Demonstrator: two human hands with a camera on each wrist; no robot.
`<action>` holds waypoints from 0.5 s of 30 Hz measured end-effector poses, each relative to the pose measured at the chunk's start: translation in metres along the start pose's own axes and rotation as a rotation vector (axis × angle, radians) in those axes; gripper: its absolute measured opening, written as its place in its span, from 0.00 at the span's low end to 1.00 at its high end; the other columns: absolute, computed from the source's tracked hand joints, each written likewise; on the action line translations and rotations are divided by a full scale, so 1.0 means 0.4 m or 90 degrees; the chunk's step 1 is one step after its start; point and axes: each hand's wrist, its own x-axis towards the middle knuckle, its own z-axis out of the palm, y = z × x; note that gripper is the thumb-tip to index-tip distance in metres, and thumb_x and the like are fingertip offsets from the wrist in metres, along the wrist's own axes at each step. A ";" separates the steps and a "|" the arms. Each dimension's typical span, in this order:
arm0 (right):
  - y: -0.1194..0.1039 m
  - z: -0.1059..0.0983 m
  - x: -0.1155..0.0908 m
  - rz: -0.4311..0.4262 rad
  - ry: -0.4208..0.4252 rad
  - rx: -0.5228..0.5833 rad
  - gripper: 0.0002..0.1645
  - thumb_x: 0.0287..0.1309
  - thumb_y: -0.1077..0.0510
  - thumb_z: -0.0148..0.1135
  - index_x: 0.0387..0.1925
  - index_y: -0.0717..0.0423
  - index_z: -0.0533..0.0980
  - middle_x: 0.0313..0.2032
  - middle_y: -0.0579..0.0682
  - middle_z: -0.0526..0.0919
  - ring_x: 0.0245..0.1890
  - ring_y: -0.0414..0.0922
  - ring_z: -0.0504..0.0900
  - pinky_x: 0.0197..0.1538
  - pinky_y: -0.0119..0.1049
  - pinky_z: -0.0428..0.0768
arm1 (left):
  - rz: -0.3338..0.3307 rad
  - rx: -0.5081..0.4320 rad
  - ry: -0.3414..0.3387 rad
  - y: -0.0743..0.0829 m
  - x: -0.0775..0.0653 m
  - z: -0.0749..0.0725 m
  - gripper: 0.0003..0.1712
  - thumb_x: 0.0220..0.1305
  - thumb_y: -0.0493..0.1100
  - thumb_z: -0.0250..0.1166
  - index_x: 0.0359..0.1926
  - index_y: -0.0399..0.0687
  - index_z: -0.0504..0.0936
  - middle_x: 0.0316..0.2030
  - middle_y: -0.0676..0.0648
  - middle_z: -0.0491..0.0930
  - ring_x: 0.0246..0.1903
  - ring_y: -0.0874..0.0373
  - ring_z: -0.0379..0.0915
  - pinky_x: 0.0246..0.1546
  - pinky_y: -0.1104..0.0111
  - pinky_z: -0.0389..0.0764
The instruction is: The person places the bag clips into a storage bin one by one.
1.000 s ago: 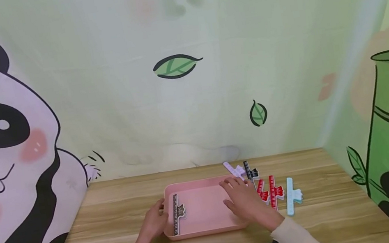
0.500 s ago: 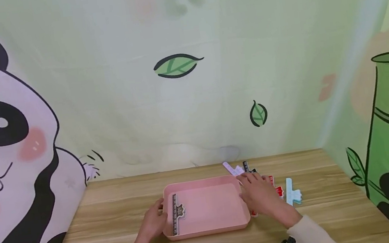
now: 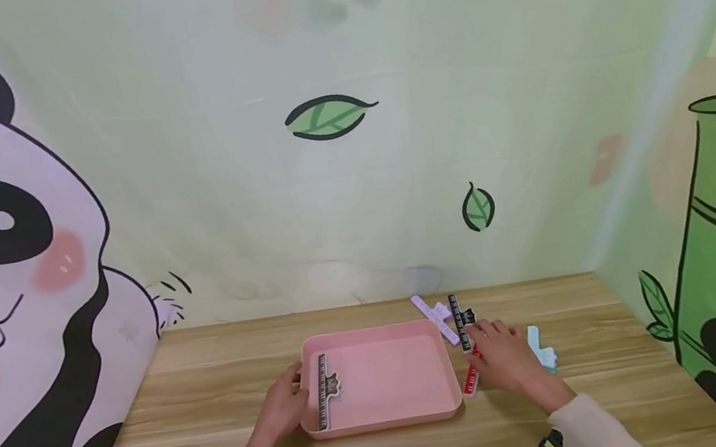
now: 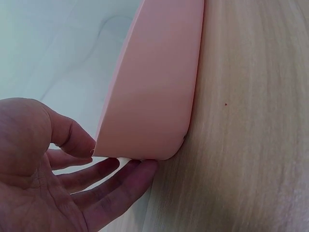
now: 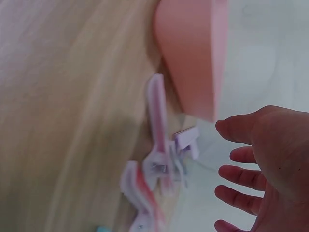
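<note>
A shallow pink tray (image 3: 387, 380) lies on the wooden table. Inside it, along the left wall, is a black ruler clip (image 3: 323, 392) with piano-like markings. My left hand (image 3: 283, 403) touches the tray's left end with thumb and fingertips, which the left wrist view shows against the rim and outer wall. Right of the tray, my right hand (image 3: 506, 355) hovers over the clips with fingers spread and nothing held. Partly under it lie a red ruler clip (image 3: 470, 385) and another black ruler clip (image 3: 460, 325); a second red one is hidden in the head view.
A lilac clip (image 3: 435, 319) lies behind the tray's right back corner. A light blue clip (image 3: 542, 352) is right of my right hand. A printed cloth backdrop (image 3: 224, 196) rises along the table's back edge.
My right hand has moved right, from over the tray's right side to above the clips, uncovering the lilac and black ones. The left hand stays at the tray's left end.
</note>
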 end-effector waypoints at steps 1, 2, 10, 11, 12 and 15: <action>0.004 0.005 -0.001 -0.001 -0.002 0.001 0.30 0.60 0.48 0.64 0.61 0.57 0.74 0.56 0.58 0.79 0.58 0.59 0.75 0.53 0.63 0.73 | 0.004 0.003 0.002 0.000 0.001 -0.001 0.32 0.69 0.38 0.52 0.73 0.37 0.60 0.62 0.32 0.72 0.56 0.40 0.75 0.56 0.46 0.76; 0.009 0.009 -0.002 -0.001 -0.004 0.002 0.30 0.60 0.48 0.65 0.61 0.57 0.74 0.56 0.58 0.78 0.58 0.59 0.75 0.52 0.63 0.73 | 0.010 0.006 0.004 -0.001 0.002 -0.002 0.32 0.69 0.37 0.52 0.72 0.36 0.60 0.62 0.32 0.72 0.56 0.39 0.75 0.56 0.46 0.76; 0.030 0.026 -0.006 0.007 -0.033 0.010 0.32 0.59 0.51 0.66 0.63 0.57 0.73 0.59 0.60 0.77 0.61 0.62 0.73 0.52 0.64 0.73 | 0.004 0.004 0.003 -0.004 0.002 -0.005 0.32 0.69 0.37 0.52 0.72 0.37 0.60 0.62 0.32 0.72 0.57 0.38 0.74 0.57 0.45 0.75; 0.032 0.027 -0.006 0.010 -0.041 0.010 0.32 0.60 0.51 0.65 0.63 0.57 0.72 0.59 0.60 0.77 0.61 0.63 0.73 0.53 0.64 0.73 | 0.003 0.004 0.002 -0.004 0.001 -0.005 0.32 0.69 0.37 0.52 0.72 0.37 0.60 0.62 0.32 0.72 0.57 0.38 0.74 0.57 0.45 0.75; 0.034 0.028 -0.006 0.013 -0.049 0.012 0.32 0.60 0.51 0.65 0.64 0.57 0.72 0.60 0.61 0.77 0.62 0.63 0.72 0.54 0.64 0.72 | 0.003 0.003 0.001 -0.006 0.001 -0.005 0.32 0.69 0.37 0.52 0.72 0.37 0.60 0.62 0.32 0.72 0.57 0.38 0.74 0.57 0.45 0.75; 0.039 0.031 -0.007 0.021 -0.072 0.011 0.32 0.62 0.50 0.63 0.64 0.58 0.71 0.61 0.62 0.76 0.63 0.65 0.71 0.55 0.65 0.71 | 0.005 0.004 0.001 -0.009 0.002 -0.005 0.32 0.68 0.37 0.53 0.72 0.37 0.61 0.61 0.32 0.73 0.56 0.39 0.74 0.57 0.45 0.75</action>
